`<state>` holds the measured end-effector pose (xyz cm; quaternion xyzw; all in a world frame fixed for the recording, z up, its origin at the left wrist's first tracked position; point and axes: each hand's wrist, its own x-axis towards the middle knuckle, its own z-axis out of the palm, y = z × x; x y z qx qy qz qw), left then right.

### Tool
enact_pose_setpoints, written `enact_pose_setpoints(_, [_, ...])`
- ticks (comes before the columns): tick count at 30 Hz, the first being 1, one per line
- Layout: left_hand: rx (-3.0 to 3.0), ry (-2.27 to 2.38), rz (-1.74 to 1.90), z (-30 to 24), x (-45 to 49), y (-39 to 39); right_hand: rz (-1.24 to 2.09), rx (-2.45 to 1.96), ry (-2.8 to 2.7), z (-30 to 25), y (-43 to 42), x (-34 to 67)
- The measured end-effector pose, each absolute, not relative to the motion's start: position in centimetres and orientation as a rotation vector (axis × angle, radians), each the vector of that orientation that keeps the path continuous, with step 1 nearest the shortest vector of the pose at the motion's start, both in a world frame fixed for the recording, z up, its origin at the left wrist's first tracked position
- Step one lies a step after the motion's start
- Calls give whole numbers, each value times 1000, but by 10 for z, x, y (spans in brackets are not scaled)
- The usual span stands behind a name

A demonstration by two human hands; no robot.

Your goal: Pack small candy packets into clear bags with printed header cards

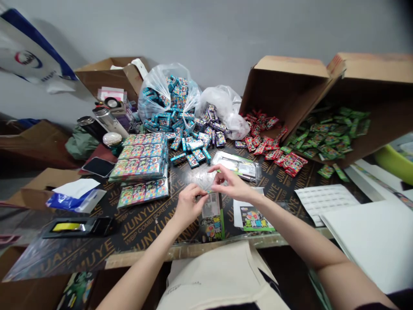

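Head view: the left hand [189, 206] and right hand [230, 186] each pinch a clear bag [205, 180] by its edges, fingers closed on it, just above a card [212, 215] on the table [145, 224]. The bag looks light, limp and slippery, so a pinch at the rim is probably the surest hold.

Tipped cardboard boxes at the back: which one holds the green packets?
The far-right box; green packets spill from it, while its neighbour spills red ones.
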<state>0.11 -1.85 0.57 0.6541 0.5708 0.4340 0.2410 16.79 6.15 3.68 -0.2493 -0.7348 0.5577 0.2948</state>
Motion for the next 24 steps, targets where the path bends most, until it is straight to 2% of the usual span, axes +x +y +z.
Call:
enact_pose_setpoints(6, [1779,1573,1208,7,3,-22,1419,-638,-2105,25,62,155])
enact_pose_setpoints(13, [1815,1737,1254,-7,7,-18,1254,-780,-2018,11,54,151])
enact_pose_setpoints(15, [1840,1784,1245,-9,7,-19,1338,-870,-1874,5,52,148])
enact_pose_setpoints(19, [2029,1743,1179,-13,9,-22,1798,-1065,-1361,-17,52,139])
enact_pose_setpoints(21, [2138,1723,1121,-15,7,-22,1900,-1130,-1204,-26,55,143])
enact_pose_setpoints(22, [2165,1731,1101,-15,5,-22,1841,-1145,-1211,-30,59,150])
enact_pose_setpoints(24, [2170,1765,1066,-16,-4,-21,1518,-1163,-1384,-36,71,175])
